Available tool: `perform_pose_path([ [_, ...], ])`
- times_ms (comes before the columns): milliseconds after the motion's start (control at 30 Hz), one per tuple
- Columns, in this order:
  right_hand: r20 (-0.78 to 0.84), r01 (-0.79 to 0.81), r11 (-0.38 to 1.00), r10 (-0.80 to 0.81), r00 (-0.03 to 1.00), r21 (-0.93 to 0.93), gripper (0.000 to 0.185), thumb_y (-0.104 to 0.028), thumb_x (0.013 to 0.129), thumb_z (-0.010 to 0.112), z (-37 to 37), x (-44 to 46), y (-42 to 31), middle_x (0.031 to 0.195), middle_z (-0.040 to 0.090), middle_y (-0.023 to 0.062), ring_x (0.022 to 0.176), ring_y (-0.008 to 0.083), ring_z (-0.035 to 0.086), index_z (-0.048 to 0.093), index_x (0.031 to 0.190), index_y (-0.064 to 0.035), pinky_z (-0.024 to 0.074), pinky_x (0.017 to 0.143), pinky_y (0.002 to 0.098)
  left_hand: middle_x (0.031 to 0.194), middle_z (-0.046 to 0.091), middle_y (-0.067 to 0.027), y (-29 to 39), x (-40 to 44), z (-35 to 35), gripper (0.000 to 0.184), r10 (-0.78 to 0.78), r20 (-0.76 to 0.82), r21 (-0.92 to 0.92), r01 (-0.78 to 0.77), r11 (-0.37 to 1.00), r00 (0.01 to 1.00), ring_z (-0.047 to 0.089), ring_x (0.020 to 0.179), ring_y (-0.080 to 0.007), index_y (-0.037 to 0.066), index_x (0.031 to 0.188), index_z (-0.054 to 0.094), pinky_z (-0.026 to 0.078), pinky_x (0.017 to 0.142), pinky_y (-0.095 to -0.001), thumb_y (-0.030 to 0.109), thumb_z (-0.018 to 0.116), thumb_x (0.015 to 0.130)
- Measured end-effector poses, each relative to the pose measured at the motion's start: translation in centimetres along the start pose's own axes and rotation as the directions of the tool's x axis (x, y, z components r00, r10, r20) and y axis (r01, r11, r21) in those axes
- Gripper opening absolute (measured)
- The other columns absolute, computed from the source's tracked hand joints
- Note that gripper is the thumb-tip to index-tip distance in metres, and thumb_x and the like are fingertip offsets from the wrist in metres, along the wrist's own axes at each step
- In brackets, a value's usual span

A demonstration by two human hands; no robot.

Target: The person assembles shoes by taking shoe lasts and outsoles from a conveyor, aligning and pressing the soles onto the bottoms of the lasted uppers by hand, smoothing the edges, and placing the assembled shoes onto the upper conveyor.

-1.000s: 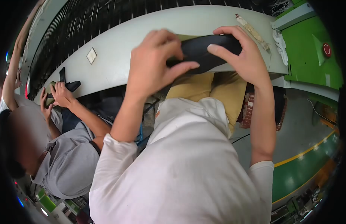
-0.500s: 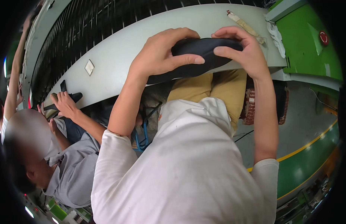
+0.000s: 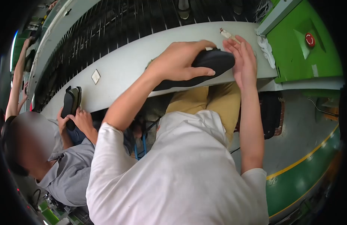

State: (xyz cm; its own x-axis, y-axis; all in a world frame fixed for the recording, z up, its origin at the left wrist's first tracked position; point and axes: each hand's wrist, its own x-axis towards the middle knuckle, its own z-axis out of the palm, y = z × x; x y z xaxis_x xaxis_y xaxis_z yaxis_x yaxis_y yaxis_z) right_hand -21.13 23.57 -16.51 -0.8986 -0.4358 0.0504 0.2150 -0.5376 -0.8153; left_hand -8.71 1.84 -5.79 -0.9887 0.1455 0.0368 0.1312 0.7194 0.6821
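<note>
My left hand [image 3: 177, 62] is wrapped round the middle of a black shoe [image 3: 214, 62], its thumb lying along the near side. The shoe is held tilted above the front edge of the pale work surface [image 3: 124, 69]. At the shoe's right end, my right hand [image 3: 242, 62] has its fingers stretched out and apart, beside the tip. Whether the right palm touches the shoe cannot be made out. Part of the shoe's far side is hidden behind my left hand.
At left, a co-worker [image 3: 68, 168] in grey holds black shoes [image 3: 73, 101]. A wrapped stick [image 3: 227, 34] and white cloth [image 3: 266, 50] lie at the surface's right. Beyond is a green machine panel [image 3: 293, 41] with a red button [image 3: 310, 39]. Dark slats [image 3: 143, 18] run behind.
My right hand has loosened from the shoe, its fingers now straightened. My left hand and the shoe's tip appear more tilted up. The co-worker has raised black shoes upright.
</note>
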Motion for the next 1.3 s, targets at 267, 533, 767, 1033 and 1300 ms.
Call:
perform_pose_path([
  [267,0.121,0.09,0.977,-0.068,0.99,-0.193,0.041,-0.032,0.119,0.052,-0.7,-0.1,-0.7,0.137,0.069,0.0171,0.136,0.0294,0.065,0.06,0.143,0.0018,0.0444,0.122,0.0424,0.123,0.072,-0.0116,-3.2,-7.2,-3.2,0.078,-0.203,-0.71,-0.569,-0.379,0.729,0.674,0.073,0.109,-0.0195,0.004,0.143,0.059,0.061,0.096,-0.034,0.003,0.099,0.076],
  [533,0.632,0.624,0.389,-0.126,0.765,-0.677,0.046,-0.018,0.078,0.096,6.7,-3.3,-3.1,0.125,0.072,0.0053,0.117,0.0283,0.069,0.068,0.113,-0.0076,0.0533,0.104,0.0394,0.118,0.08,-0.0104,-8.9,-10.8,0.9,0.055,-0.188,-0.538,-0.279,0.037,0.96,0.822,0.076,0.111,-0.0198,0.0,0.119,0.076,0.061,0.101,-0.0358,0.005,0.102,0.071],
  [767,0.703,0.724,0.258,-0.186,0.687,-0.639,0.037,-0.02,0.077,0.096,8.4,-2.3,-0.2,0.118,0.076,0.002,0.105,0.0312,0.072,0.064,0.094,-0.0087,0.0561,0.088,0.0413,0.12,0.083,-0.0094,-5.8,-7.3,-1.1,0.049,-0.054,-0.334,-0.197,-0.014,0.98,0.941,0.078,0.11,-0.018,0.001,0.123,0.082,0.063,0.098,-0.0322,0.009,0.099,0.077],
  [1033,0.576,0.523,0.418,0.002,0.817,-0.743,0.032,-0.009,0.079,0.094,9.2,-1.5,-1.4,0.114,0.081,0.0096,0.109,0.0252,0.076,0.064,0.088,-0.0038,0.0554,0.1,0.0367,0.115,0.084,-0.0099,-5.9,-6.5,-0.4,0.046,-0.153,-0.318,-0.262,0.069,0.963,0.936,0.079,0.101,-0.0156,0.0,0.121,0.083,0.065,0.093,-0.0304,0.01,0.099,0.079],
  [1300,0.531,0.463,0.482,0.007,0.847,-0.744,0.036,-0.02,0.072,0.097,8.7,-0.8,-1.0,0.106,0.082,0.0062,0.101,0.026,0.078,0.067,0.087,-0.0063,0.0605,0.089,0.0386,0.114,0.084,-0.0132,-4.8,-6.2,-0.1,0.037,-0.192,-0.339,-0.324,0.077,0.943,0.921,0.079,0.104,-0.0174,-0.003,0.111,0.083,0.064,0.096,-0.0324,0.006,0.099,0.079],
])
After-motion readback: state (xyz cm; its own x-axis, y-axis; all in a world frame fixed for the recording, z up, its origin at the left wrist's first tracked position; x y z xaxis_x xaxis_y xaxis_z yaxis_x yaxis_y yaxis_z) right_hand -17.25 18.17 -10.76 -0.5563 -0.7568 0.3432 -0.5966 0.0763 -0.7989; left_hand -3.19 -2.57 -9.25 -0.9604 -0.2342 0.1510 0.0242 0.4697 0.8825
